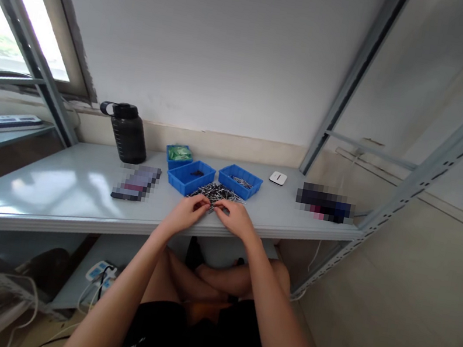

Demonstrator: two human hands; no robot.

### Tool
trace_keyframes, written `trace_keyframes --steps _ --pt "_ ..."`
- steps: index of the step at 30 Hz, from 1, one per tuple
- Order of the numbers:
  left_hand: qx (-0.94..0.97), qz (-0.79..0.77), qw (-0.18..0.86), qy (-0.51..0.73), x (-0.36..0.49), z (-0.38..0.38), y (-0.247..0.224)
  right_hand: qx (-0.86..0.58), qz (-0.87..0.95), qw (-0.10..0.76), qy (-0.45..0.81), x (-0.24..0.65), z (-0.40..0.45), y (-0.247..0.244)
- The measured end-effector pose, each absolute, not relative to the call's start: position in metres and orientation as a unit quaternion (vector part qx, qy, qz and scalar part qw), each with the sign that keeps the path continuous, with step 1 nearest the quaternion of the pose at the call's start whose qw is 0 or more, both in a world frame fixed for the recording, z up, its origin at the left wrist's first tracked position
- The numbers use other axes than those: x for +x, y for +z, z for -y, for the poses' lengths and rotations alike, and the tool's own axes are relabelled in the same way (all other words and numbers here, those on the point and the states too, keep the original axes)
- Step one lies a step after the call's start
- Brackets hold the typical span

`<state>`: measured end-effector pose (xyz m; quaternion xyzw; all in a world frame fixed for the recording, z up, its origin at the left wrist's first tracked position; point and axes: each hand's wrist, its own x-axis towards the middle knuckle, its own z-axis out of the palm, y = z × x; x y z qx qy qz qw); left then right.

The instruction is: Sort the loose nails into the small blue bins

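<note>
A pile of small metal pieces (220, 192), silver and dark, lies on the grey shelf top (77, 195) near its front edge. My left hand (187, 212) is at the pile's left front, fingers pinched together. Close beside it, my right hand (233, 216) is also closed in a pinch at the right front. Whatever either hand holds is too small to make out. Behind the pile on the left, a blue bin (177, 181) contains a few dark pieces. The blue bin on the right (250, 193) has silver pieces inside.
A small blue box (171, 163) with green packets stands behind the left bin. Farther left are a dark bottle (133, 136) and a blurred flat object (136, 183). A white square item (278, 178) and blurred dark items (325, 203) lie to the right. Metal posts flank the shelf.
</note>
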<state>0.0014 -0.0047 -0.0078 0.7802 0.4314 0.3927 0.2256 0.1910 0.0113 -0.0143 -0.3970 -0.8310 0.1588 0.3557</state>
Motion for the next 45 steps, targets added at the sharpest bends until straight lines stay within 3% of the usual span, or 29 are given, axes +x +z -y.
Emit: trace_keyframes --steps 14,31,45 --pt "0.769 -0.431 0.250 0.400 0.001 0.004 -0.006 -0.388 0.811 0.362 0.245 0.194 -0.015 -0.014" --pt "0.767 -0.423 0.266 0.402 0.000 0.005 -0.004 -0.360 0.859 0.311 0.188 0.192 -0.012 -0.008" --pt "0.761 -0.431 0.266 0.405 0.001 0.009 0.001 -0.372 0.824 0.353 0.242 0.191 -0.010 -0.008"
